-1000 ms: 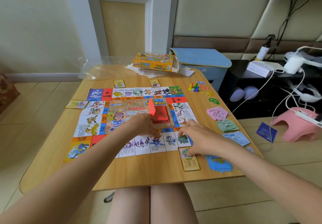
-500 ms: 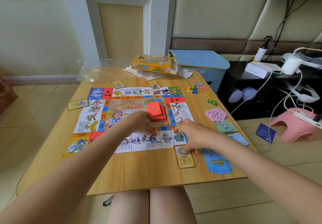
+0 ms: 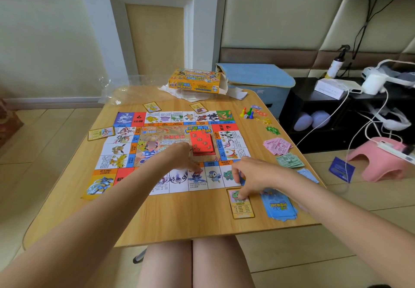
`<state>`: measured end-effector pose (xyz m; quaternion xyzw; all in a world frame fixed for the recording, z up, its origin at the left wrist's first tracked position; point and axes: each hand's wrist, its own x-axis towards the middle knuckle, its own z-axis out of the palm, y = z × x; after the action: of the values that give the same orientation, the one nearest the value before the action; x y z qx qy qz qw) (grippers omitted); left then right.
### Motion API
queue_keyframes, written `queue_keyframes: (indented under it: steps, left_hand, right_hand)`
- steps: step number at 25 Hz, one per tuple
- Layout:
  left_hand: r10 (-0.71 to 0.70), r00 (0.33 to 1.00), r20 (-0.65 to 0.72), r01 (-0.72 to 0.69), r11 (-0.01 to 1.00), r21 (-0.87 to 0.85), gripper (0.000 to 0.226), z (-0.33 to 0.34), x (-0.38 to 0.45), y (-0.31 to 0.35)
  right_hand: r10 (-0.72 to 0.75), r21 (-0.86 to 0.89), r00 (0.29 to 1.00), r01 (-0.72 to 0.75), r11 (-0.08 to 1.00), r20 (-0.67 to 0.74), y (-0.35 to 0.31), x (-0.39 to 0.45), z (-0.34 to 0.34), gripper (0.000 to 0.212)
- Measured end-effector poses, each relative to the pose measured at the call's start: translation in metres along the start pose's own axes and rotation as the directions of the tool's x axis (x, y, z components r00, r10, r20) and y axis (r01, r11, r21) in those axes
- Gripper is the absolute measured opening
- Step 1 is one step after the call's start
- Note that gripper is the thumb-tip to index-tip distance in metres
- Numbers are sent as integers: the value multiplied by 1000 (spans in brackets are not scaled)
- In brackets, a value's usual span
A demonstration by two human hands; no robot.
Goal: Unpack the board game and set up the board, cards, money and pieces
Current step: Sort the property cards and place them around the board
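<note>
The colourful game board (image 3: 125,151) lies flat on the wooden table (image 3: 190,220). A red card deck (image 3: 202,142) sits in the board's centre. My left hand (image 3: 184,157) rests just left of the deck with its fingers down on the board, holding nothing. My right hand (image 3: 249,175) is at the board's near right corner, its fingertips touching a yellow-framed property card (image 3: 243,209) that lies flat on the table. A blue card deck (image 3: 279,208) is beside that card. Pink money (image 3: 277,146), green money (image 3: 289,161) and coloured pawns (image 3: 247,114) lie along the right edge.
The open yellow game box (image 3: 194,81) and clear plastic wrap (image 3: 116,92) are at the table's far side. Property cards (image 3: 152,106) (image 3: 101,133) lie around the board. Small plastic pieces (image 3: 272,130) sit near the pawns. A pink stool (image 3: 381,164) and cables are on the floor to the right.
The red card that my left hand held upright over the deck now lies flat on top of it, and the hand has drawn back toward me. My right hand stayed on the property card.
</note>
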<state>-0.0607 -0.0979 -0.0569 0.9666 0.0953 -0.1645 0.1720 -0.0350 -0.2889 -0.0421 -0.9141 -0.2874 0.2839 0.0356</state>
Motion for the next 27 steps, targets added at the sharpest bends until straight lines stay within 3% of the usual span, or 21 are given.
queue_keyframes:
  steps: [7,11,13,16,24,27]
  left_hand:
    - [4,1000,-18,-4,1000,-3,59,-6,5,-7]
    - [-34,983,-181,29,999,-28,52,-27,14,-25]
    - [-84,964,-253,68,995,-69,43,-43,26,-41]
    - [-132,938,-320,122,991,-51,35,-66,52,-65]
    - [-204,956,-209,245,950,193,43,-95,129,-94]
    - [-254,945,-208,285,949,133,40,-94,150,-107]
  right_hand:
    - [-37,56,998,35,998,49,-5,1,-16,27]
    - [-137,169,984,155,973,-118,-23,27,-46,4]
    - [-166,130,957,201,971,-239,-31,60,-60,16]
    - [-129,58,925,159,986,-359,-31,118,-76,32]
    - [-90,-43,938,80,996,-335,-14,224,-95,67]
    - [-86,-34,935,79,996,-343,-15,236,-96,70]
